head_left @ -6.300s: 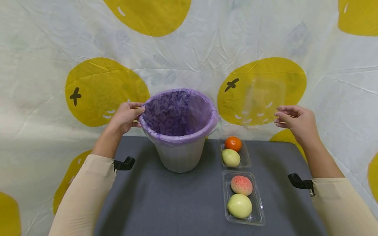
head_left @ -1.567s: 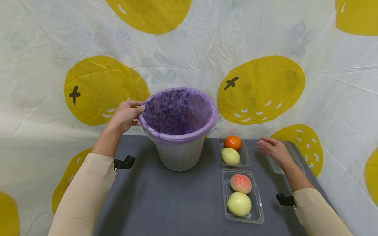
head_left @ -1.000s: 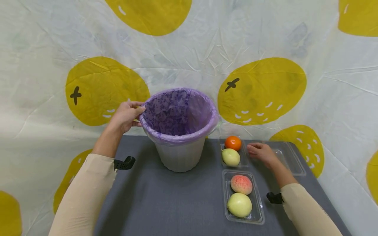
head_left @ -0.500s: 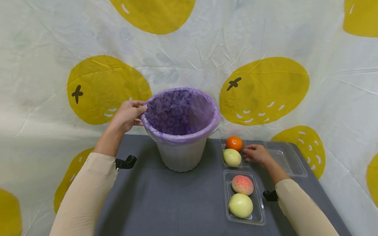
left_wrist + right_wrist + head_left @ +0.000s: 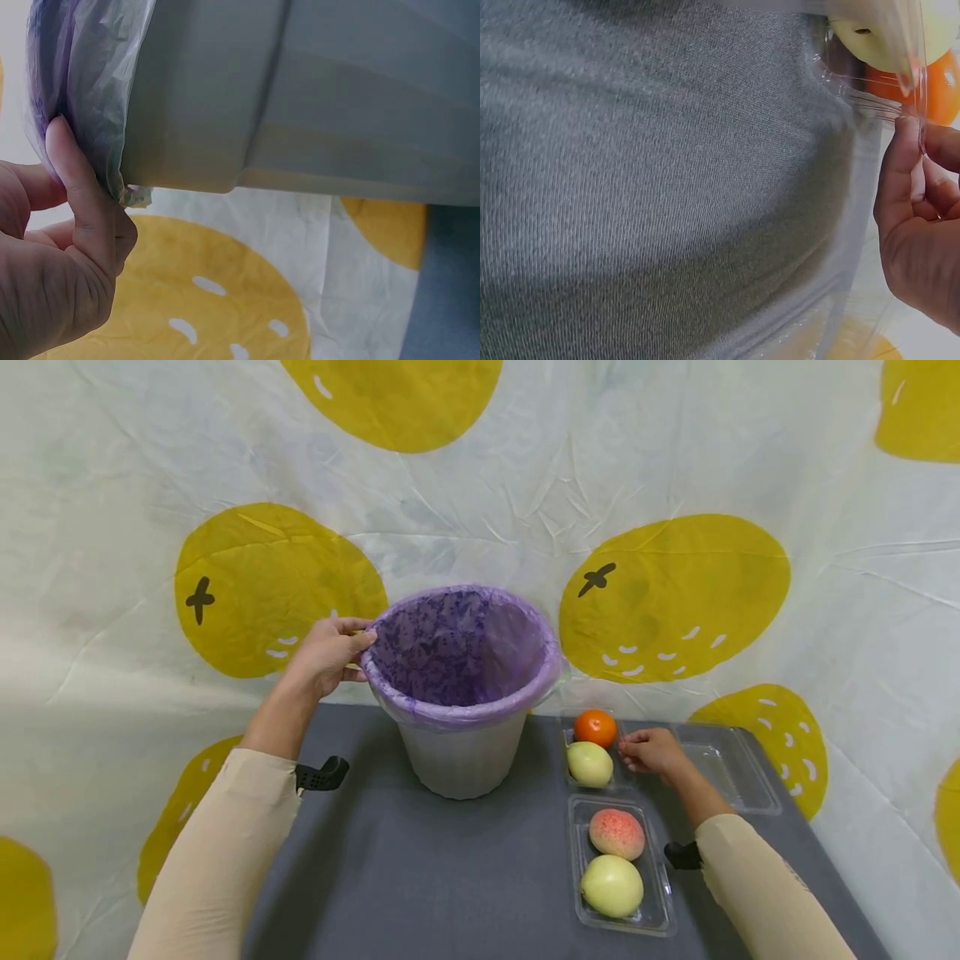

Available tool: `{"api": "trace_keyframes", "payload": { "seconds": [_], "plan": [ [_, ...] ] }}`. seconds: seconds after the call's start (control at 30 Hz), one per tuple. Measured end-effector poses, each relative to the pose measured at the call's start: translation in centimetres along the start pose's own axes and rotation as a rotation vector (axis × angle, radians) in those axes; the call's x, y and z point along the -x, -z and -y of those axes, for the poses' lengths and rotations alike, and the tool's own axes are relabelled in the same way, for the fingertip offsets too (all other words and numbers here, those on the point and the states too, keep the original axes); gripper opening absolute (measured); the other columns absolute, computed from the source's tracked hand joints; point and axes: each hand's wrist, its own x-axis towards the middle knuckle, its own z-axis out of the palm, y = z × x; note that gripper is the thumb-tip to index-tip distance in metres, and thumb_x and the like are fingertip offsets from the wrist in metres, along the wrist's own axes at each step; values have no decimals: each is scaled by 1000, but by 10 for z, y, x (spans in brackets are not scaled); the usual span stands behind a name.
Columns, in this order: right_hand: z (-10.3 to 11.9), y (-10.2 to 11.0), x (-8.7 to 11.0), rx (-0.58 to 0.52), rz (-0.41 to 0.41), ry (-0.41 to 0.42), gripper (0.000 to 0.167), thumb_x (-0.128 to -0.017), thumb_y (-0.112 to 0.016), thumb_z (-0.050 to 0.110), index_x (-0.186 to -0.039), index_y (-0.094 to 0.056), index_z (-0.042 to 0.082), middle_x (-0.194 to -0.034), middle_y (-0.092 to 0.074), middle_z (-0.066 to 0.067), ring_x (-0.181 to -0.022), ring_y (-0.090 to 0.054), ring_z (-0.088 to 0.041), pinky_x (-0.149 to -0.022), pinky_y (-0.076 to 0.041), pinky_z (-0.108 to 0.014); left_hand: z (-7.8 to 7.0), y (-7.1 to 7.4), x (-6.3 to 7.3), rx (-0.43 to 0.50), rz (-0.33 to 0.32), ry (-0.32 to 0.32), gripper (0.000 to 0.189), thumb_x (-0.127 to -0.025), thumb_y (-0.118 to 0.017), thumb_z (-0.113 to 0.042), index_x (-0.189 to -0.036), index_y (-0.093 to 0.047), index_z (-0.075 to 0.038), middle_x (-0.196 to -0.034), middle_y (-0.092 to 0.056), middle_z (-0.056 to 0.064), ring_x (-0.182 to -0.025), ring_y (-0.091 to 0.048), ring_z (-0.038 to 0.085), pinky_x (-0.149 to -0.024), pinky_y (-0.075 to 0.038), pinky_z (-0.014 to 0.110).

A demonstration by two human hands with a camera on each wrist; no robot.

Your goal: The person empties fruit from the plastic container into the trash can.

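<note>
In the head view, my left hand grips the left rim of a pale trash bin, over the folded edge of its purple bag liner. The left wrist view shows the thumb and fingers on the liner. My right hand is at the right edge of the rear clear plastic tray, pinching its rim between thumb and fingertips. An orange fruit and a pale green fruit lie in that tray. Both appear close past the right fingertips in the right wrist view.
A second clear tray in front holds a pink peach and a pale green fruit. Another clear plastic tray lies at the table's right back corner. A patterned sheet hangs behind the grey table.
The right hand earlier held up a clear plastic tray, now lying at the right back corner. It then moved left to the rear fruit tray and took its edge. The left hand stayed at the bin.
</note>
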Motion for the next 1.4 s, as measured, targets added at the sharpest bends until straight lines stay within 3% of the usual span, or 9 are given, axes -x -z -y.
{"api": "trace_keyframes", "payload": {
  "seconds": [0.17,0.37,0.6,0.83,1.17,1.4],
  "plan": [
    [1,1,2,-12,3,-12,34,-105,-60,10,-125,-59,-17,-82,-72,1,-67,-65,-5,-63,-61,-23,1,0,0,-1,9,-6,49,-109,-53,-22,-156,-46,-8,-106,-59,4,-69,-61,10,-58,-59,25],
    [-2,5,3,-35,-6,2,29,-105,-58,5,-122,-61,-18,-86,-73,-2,-69,-67,-7,-65,-61,-24,1,-1,0,-2,17,-2,50,-109,-54,-22,-156,-46,-8,-110,-58,5,-69,-61,10,-59,-59,26],
    [0,9,8,-68,12,47,35,-105,-57,3,-127,-55,-24,-91,-75,-6,-69,-67,-5,-66,-61,-22,1,0,1,-15,12,-1,51,-109,-53,-22,-157,-44,-9,-111,-58,5,-69,-60,10,-59,-59,25],
    [1,16,9,-102,-2,76,38,-105,-59,7,-129,-56,-22,-88,-73,2,-72,-66,-5,-66,-60,-22,1,0,0,-11,0,-2,50,-109,-54,-21,-156,-46,-7,-104,-60,4,-68,-60,11,-59,-59,25],
    [23,29,24,-61,12,86,44,-106,-60,13,-134,-53,-20,-94,-72,-1,-77,-67,-5,-72,-61,-23,0,-1,-1,-14,-5,4,50,-109,-54,-21,-156,-46,-7,-107,-59,4,-69,-60,12,-60,-59,25],
    [43,41,33,-40,42,122,46,-106,-59,15,-136,-51,-20,-90,-71,7,-78,-67,-3,-75,-61,-22,-1,0,1,-15,3,-1,50,-109,-54,-21,-156,-46,-8,-108,-60,4,-70,-61,11,-60,-59,26]
  ]
}}
